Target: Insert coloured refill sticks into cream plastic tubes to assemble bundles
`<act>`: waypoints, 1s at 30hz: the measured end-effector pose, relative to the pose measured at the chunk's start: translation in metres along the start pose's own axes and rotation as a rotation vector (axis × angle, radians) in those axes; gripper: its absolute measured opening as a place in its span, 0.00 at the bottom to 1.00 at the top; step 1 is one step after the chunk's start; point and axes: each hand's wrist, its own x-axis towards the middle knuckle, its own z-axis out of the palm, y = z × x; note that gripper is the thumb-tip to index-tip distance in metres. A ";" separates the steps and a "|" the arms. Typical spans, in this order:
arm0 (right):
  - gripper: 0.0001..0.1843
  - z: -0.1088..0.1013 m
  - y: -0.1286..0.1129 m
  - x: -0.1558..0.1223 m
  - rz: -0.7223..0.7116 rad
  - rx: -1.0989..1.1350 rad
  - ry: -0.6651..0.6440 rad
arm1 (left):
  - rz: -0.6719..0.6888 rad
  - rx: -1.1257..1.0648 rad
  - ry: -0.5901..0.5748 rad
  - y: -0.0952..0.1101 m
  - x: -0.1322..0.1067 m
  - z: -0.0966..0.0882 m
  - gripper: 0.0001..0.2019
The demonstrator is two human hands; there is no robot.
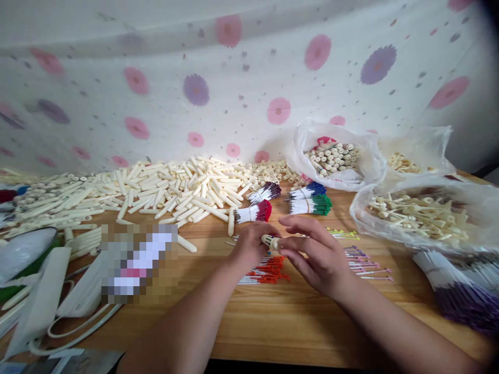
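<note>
My left hand (pixel 250 246) is closed around a short cream pen barrel (pixel 270 241) with dark slots in its side. My right hand (pixel 323 259) has its thumb and middle finger at the near end of this barrel, while the index finger is lifted away. Orange-tipped pen refills (pixel 265 271) lie on the table just below the hands. Purple and pink refills (pixel 364 264) are spread to the right of my right hand, with yellow-tipped refills (pixel 343 233) behind them. Beyond my left hand is a banded bundle of red-tipped refills (pixel 255 212).
Cream pen tubes (pixel 187 189) are heaped at the back left. Green refills (pixel 312 204) stand in a bundle behind my hands. Plastic bags of cream parts (pixel 424 215) and slotted barrels (pixel 335 156) occupy the right. A purple refill bundle (pixel 456 291) and a white power strip (pixel 83 285) flank the work area.
</note>
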 end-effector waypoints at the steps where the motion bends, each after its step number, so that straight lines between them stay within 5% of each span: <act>1: 0.11 0.001 0.001 -0.001 0.015 0.000 0.005 | -0.008 0.022 -0.002 0.001 0.000 -0.001 0.05; 14: 0.05 0.010 0.019 -0.003 0.191 0.175 -0.020 | -0.247 0.381 0.057 0.012 -0.002 0.000 0.04; 16: 0.03 0.013 0.025 -0.006 0.297 0.213 0.037 | -0.325 0.279 0.051 0.015 -0.001 0.004 0.05; 20: 0.06 0.015 0.040 -0.008 0.631 0.445 0.243 | -0.379 -0.270 -0.129 0.018 -0.003 0.013 0.14; 23: 0.09 0.013 0.043 -0.006 0.815 0.719 0.243 | -0.352 -0.533 -0.197 0.017 -0.005 0.015 0.17; 30: 0.11 0.021 0.031 0.003 0.857 1.005 0.241 | -0.328 -0.591 -0.187 0.013 -0.005 0.015 0.17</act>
